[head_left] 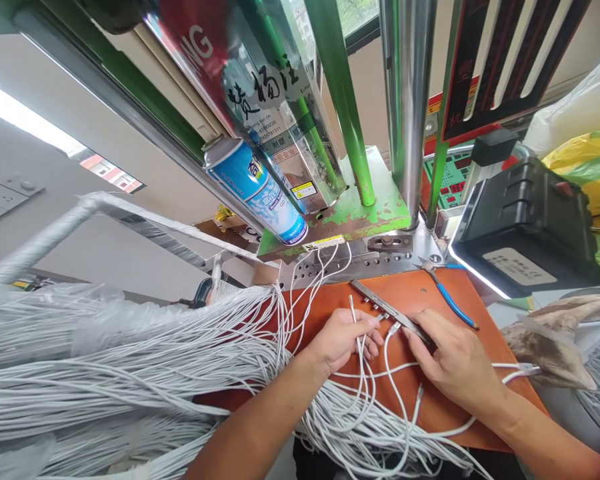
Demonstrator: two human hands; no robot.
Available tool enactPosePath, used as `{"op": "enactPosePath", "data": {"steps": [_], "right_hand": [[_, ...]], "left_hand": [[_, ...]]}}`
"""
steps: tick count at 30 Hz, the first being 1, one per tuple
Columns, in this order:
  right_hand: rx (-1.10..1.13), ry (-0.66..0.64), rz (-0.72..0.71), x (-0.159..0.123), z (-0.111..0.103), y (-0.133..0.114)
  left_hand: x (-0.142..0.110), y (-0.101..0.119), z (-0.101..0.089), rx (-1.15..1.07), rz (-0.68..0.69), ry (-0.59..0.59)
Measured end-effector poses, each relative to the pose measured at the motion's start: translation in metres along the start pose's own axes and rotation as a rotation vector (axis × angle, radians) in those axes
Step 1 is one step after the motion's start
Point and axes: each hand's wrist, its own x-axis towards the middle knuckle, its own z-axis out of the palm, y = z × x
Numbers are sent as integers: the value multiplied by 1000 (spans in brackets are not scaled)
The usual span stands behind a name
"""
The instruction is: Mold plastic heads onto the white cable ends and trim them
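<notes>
A green-framed machine towers over a workbench where a thick bundle of white cables sweeps in from the left and spills across an orange work surface. A black case stands at the right and a blue spray can leans by the machine's base, with blue-handled pliers lying near the far edge. At the centre, a person's right hand grips the near end of a slim metal bar, which slants above the orange surface, while the left hand pinches white cables between thumb and fingers just beside it. The work looks barely begun on this bar: one cable end meets its edge near the right hand, a second points at it from the left fingertips, whether seated or not cannot be told, and small fittings toward the far tip carry no cable. A loose cable end lies nearby, and most of the bundle appears unattached to the bar.
</notes>
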Motion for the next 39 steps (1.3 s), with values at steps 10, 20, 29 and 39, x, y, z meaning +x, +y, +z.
{"op": "enactPosePath", "data": {"steps": [10,20,29,39], "right_hand": [[-4,-10,-4,-3,5,1],[25,12,22,-4,6,2],[54,-4,-26,-3,3,3],[63,40,8,0,1,4]], "left_hand": [[-3,-3,8,73,31,45],[-4,-10,16,92,113,101],[-4,-14,16,111,122,106],[-1,1,-9,165,166,125]]}}
